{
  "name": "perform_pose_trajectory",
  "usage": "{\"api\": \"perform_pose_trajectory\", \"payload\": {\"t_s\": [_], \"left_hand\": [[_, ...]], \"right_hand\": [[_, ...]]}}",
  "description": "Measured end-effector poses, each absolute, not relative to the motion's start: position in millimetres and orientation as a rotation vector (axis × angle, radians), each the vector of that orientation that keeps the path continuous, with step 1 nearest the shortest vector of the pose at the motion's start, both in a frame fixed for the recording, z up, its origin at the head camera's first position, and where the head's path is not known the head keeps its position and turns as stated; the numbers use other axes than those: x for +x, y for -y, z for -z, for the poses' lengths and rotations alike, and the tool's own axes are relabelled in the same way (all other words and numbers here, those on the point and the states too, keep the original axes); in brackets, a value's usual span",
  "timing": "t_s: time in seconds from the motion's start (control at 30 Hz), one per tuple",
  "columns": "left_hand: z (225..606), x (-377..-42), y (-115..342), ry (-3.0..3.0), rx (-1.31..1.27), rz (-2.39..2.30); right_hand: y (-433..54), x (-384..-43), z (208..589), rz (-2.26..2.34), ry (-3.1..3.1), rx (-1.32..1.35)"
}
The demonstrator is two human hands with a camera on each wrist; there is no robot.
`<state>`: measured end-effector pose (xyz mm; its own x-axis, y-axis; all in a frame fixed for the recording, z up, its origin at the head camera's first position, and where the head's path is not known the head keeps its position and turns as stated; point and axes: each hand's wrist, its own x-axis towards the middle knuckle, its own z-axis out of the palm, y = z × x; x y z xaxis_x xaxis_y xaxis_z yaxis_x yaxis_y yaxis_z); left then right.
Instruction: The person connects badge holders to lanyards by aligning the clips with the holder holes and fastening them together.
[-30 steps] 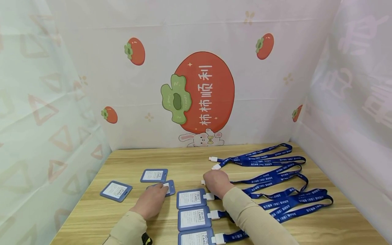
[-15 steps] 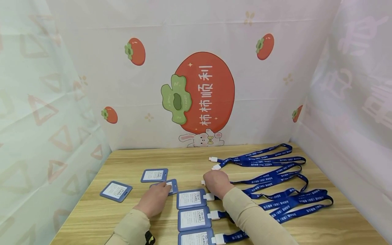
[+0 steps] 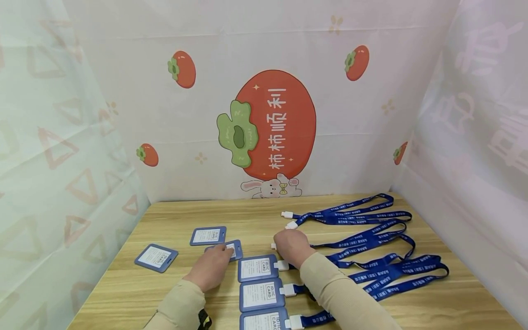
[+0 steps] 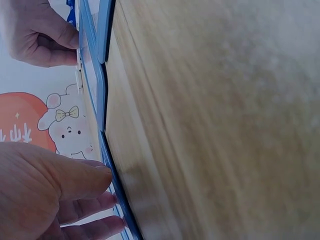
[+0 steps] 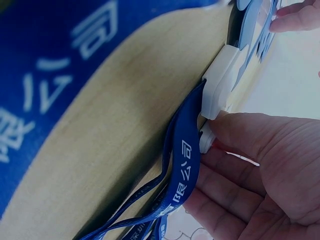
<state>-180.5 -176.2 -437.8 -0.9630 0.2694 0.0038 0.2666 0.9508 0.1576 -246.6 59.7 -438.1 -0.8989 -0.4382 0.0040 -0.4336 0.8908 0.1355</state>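
Observation:
My left hand (image 3: 209,268) rests its fingers on a blue ID card holder (image 3: 235,249) lying flat on the table. In the left wrist view, the thumb touches this holder's edge (image 4: 116,182) and the fingertips press its face. My right hand (image 3: 294,246) pinches the white clip (image 5: 206,140) of a blue lanyard (image 3: 350,243); the clip's tip pokes out left of the hand. Below, three card holders (image 3: 256,268) stand in a column, each with a white clip at its right end. Two loose holders lie at left, one upper (image 3: 208,236) and one farther left (image 3: 156,257).
Another blue lanyard (image 3: 359,215) with two white clip ends lies at the back right. More lanyard straps (image 3: 396,277) spread across the right side, partly under the right forearm. The wood table (image 3: 231,208) meets printed cloth walls (image 3: 189,123) at its back and sides.
The left hand has slid its card holder a little to the right and slightly away, toward the top of the column. The right hand has stayed in place.

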Motion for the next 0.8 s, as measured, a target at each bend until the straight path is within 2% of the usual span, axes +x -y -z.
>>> {"api": "perform_pose_trajectory", "payload": {"t_s": [0.8], "left_hand": [[440, -185, 164, -3.084, 0.499, -0.241]], "right_hand": [[-59, -248, 439, 0.203, 3.036, 0.692]]}}
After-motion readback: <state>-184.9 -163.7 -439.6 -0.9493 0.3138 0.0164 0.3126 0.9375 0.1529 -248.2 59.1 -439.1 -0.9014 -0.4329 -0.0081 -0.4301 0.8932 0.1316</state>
